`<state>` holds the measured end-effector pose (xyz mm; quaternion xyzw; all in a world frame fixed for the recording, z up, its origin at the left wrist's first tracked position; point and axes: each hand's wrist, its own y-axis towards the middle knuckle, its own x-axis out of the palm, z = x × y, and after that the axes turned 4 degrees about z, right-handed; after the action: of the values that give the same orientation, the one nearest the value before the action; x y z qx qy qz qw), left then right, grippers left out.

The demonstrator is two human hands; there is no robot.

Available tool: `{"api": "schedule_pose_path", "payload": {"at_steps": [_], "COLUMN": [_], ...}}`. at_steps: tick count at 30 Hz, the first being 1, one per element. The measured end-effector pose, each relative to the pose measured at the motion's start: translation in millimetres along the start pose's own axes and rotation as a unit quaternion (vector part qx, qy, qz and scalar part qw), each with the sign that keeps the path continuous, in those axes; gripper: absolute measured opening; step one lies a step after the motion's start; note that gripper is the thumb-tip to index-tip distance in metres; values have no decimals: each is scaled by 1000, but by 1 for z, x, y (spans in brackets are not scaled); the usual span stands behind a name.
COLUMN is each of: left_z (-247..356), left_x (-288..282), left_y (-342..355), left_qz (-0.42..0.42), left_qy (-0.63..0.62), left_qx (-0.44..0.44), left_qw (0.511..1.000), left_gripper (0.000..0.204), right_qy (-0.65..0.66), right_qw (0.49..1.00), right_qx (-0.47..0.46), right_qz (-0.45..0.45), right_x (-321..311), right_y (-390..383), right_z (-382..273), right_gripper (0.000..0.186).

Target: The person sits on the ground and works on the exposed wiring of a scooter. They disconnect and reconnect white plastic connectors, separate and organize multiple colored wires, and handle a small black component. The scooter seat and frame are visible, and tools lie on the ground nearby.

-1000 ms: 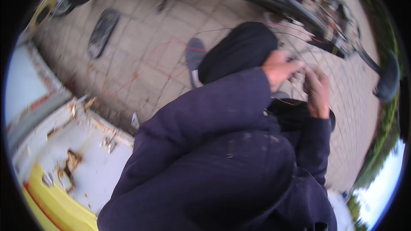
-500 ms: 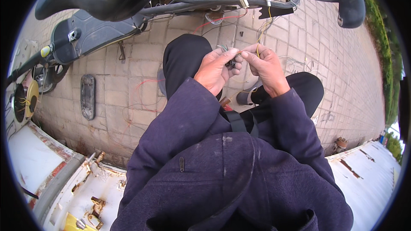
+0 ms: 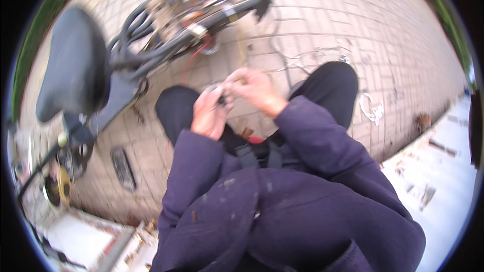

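Note:
Both of my hands meet in front of my knees, and the picture is smeared by motion. My left hand [image 3: 209, 113] is closed round a small dark bundle of wires [image 3: 221, 100], mostly covered by its fingers. Pressed against its fingertips is my right hand [image 3: 256, 91], closed in a pinch on a thin yellow wire [image 3: 242, 48] that runs up toward the vehicle frame. Where the wires meet between the fingertips is too blurred to make out.
A stripped two-wheeler frame [image 3: 151, 58] with a black seat [image 3: 75, 65] and exposed wiring stands ahead on the left. White connectors [image 3: 197, 30] and a red wire [image 3: 194, 60] hang from it. Loose wires [image 3: 307, 58] and a dark oblong part [image 3: 123, 168] lie on the paving.
My view has turned, so the vehicle now sits further left and tilted. My hands stay together, still holding the wires, and appear lower and further left.

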<state>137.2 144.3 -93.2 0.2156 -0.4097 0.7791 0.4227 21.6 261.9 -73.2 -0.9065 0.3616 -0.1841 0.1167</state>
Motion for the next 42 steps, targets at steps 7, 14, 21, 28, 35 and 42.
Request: {"api": "schedule_pose_path", "payload": {"at_steps": [7, 14, 21, 28, 35, 42], "left_z": [5, 6, 23, 13, 18, -2], "left_x": [6, 28, 69, 87, 38, 19], "left_y": [3, 20, 27, 11, 30, 51], "left_qz": [38, -9, 38, -6, -25, -3], "left_qy": [111, 102, 102, 182, 119, 23], "left_qx": [-16, -88, -67, -22, -58, -106], "left_qw": [993, 991, 992, 983, 991, 994], "left_gripper": [12, 15, 23, 43, 29, 18], "right_qy": [58, 13, -136, -215, -169, -18], "right_qw": [998, 989, 938, 904, 954, 988], "right_qx": [-40, -101, -216, -271, -186, -13], "right_qz": [5, 105, 235, 253, 163, 152], "right_x": [-7, -22, -32, -10, -4, -21], "right_y": [3, -10, -13, -6, 6, 8], "right_z": [18, -6, -28, -10, 6, 17], "right_gripper": [10, 23, 39, 35, 40, 42]}}
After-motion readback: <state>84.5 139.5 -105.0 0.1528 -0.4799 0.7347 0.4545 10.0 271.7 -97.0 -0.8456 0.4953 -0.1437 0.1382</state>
